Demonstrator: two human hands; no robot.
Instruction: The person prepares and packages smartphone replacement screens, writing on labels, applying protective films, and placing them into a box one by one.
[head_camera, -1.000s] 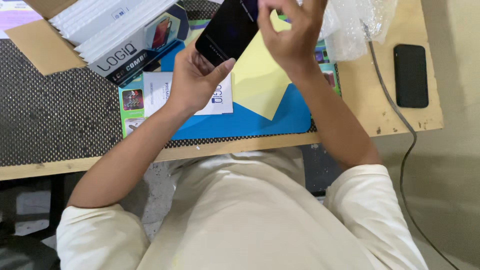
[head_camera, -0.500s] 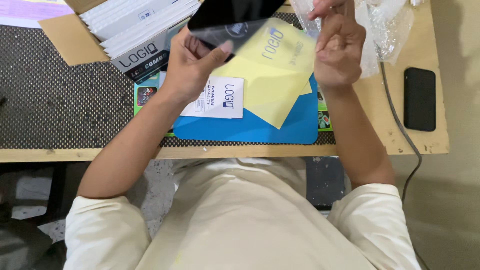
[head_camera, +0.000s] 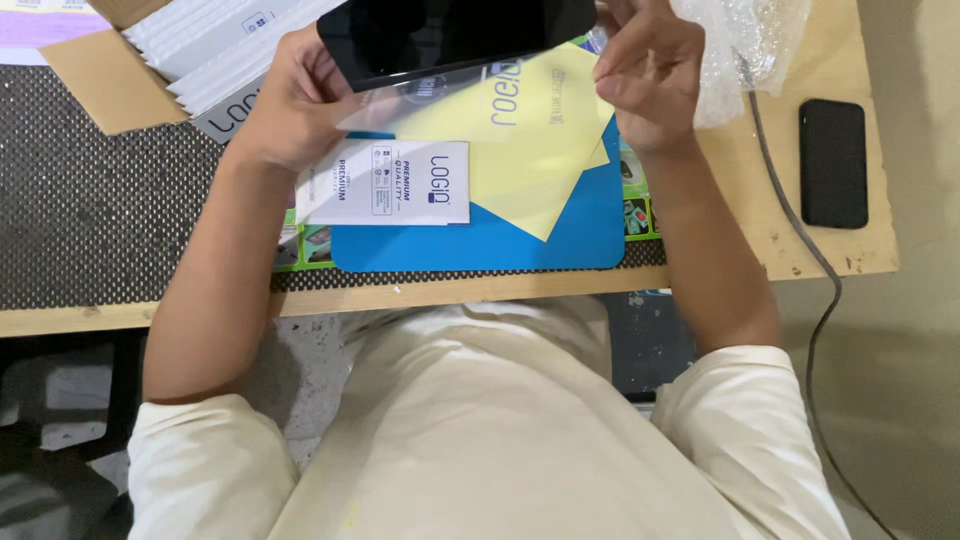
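Since the earlier frame both hands have drawn lower toward the person, and the dark phone (head_camera: 455, 35) now lies level across the top of the view rather than tilted. Left hand (head_camera: 290, 100) grasps the phone's left end, fingers curled under it. Right hand (head_camera: 645, 70) pinches at the phone's right end, where a clear film (head_camera: 420, 95) hangs off the glass; whether the fingertips hold the film or the phone itself cannot be told.

Directly below the phone lies a blue work mat (head_camera: 560, 230), with a yellow sheet (head_camera: 520, 150) spread over its upper part and a white printed card (head_camera: 385, 185) overlapping its left edge. Left of the mat, black perforated matting (head_camera: 100, 220) covers the wooden tabletop (head_camera: 780, 250). Beyond the mat's upper left stands an open cardboard box (head_camera: 95, 85) of flat white packets. Right of the mat sit crumpled bubble wrap (head_camera: 745, 50), a second black phone (head_camera: 833, 163) and a grey cable (head_camera: 800, 240) trailing off the table edge toward a dull concrete floor (head_camera: 900, 400).
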